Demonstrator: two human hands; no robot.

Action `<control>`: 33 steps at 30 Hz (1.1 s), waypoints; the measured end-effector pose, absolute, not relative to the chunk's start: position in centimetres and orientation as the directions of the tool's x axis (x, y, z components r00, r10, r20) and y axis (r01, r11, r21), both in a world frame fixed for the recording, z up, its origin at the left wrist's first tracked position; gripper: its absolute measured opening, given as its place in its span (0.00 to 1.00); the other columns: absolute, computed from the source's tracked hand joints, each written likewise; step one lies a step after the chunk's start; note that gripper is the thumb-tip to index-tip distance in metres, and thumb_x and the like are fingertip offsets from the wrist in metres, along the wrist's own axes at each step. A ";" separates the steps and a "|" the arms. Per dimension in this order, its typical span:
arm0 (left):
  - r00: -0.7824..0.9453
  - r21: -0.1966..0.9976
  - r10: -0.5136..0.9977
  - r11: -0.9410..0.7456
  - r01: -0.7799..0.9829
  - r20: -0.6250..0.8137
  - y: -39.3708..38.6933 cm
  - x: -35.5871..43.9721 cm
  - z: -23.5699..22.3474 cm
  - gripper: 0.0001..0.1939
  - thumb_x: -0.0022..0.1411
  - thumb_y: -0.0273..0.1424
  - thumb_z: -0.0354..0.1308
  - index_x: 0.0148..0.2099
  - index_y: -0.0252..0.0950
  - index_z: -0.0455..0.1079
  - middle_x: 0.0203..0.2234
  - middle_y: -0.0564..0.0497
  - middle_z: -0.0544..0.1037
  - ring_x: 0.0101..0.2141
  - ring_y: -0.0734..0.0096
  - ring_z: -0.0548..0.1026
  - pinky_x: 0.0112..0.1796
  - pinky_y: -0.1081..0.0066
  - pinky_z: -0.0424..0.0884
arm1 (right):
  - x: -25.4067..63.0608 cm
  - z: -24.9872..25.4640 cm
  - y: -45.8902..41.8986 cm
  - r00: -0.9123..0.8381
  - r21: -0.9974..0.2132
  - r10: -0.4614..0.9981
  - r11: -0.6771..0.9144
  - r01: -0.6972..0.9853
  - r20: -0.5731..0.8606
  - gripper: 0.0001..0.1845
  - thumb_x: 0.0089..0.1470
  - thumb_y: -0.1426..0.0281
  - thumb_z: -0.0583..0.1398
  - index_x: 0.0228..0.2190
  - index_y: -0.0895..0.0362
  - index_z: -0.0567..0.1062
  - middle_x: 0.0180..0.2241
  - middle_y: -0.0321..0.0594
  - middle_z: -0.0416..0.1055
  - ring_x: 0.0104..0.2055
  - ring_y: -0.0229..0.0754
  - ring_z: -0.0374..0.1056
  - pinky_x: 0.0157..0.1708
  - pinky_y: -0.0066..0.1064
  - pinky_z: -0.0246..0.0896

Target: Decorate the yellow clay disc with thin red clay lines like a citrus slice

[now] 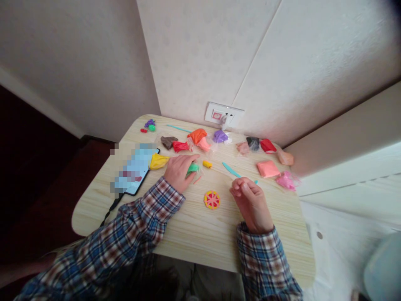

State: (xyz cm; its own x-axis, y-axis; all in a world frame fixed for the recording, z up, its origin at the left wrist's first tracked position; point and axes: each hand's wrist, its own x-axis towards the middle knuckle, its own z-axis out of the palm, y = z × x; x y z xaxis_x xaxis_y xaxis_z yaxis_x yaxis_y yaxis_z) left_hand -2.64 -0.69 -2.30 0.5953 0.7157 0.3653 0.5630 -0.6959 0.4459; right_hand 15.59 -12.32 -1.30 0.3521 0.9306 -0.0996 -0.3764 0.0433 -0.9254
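Your left hand [179,172] is partly closed, with the thumb and the fingers around the green clay packet [193,168], which lies at the tabletop [188,234]. This hold probably serves to keep the soft packet steady. Your right hand [252,205] is raised near the blue knife tool [231,169]; its fingers are curled and the tips are brought together, so it is closed, but I cannot tell if some tiny piece is between them.

The round clay disc [212,200], pink, red and yellow, lies flat between your two hands, maybe so that both can reach it easily. The yellow clay roll [207,164] is just beside the green packet. The orange packet [197,136] and the purple packet [220,136] are toward the wall, perhaps to stay within reach. The phone [146,164] lies at your left, probably for looking at it.
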 end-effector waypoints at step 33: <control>0.497 0.326 0.793 -0.602 0.729 0.353 -0.4 -3.3 -1.8 0.21 0.59 0.20 0.46 0.53 0.38 0.66 0.45 0.46 0.75 0.46 0.60 0.71 0.48 0.55 0.57 | 15.6 -1.9 -15.3 0.108 -0.742 0.983 0.038 0.669 0.147 0.08 0.57 0.67 0.54 0.29 0.55 0.71 0.29 0.39 0.70 0.33 0.41 0.66 0.34 0.33 0.61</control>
